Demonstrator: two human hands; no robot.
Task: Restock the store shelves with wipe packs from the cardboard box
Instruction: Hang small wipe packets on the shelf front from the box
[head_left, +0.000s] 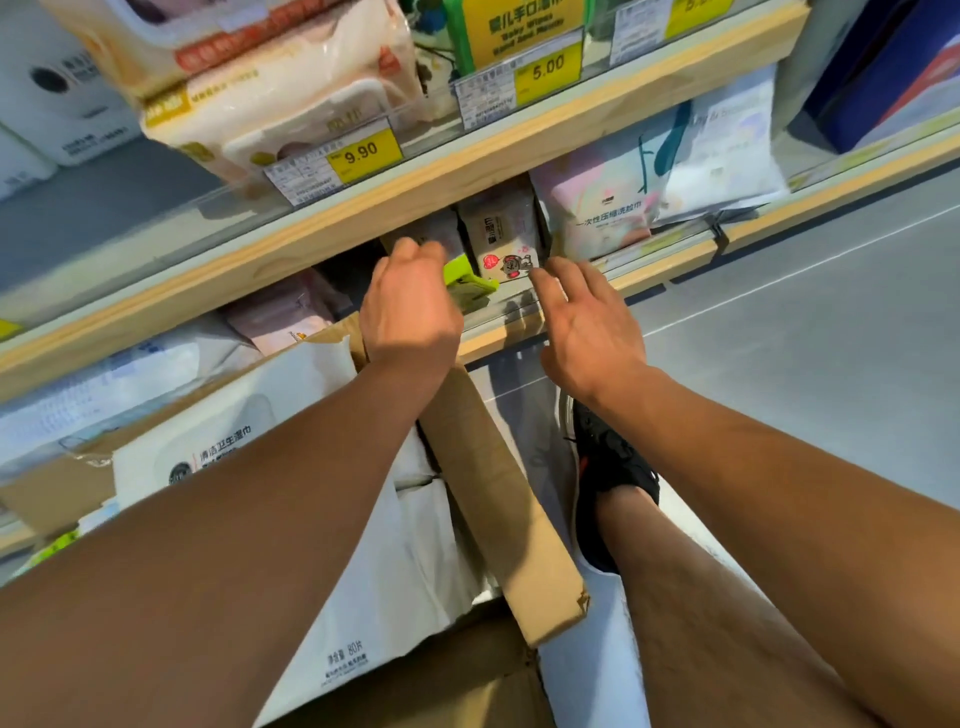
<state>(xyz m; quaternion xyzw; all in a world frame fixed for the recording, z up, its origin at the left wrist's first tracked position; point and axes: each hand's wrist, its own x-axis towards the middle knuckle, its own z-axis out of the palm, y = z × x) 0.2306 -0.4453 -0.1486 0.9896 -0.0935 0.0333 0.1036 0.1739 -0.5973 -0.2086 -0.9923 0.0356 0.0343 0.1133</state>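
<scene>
My left hand (410, 306) reaches into the middle shelf with its fingers curled over the left end of a green-lidded wipe pack (467, 288). My right hand (587, 322) hovers just to the right, fingers spread and holding nothing, its fingertips close to an upright white pack with a cartoon print (506, 241). Below my arms stands the open cardboard box (498, 499), with large white wipe packs (223, 447) inside; another white pack (395, 571) lies near its right flap.
A wooden shelf board (311, 228) with yellow price tags (363, 153) hangs over the slot, loaded with pink-white packs (280, 93). Pastel packs (602, 208) fill the shelf to the right. My black shoe (613, 467) stands on the grey floor (805, 364).
</scene>
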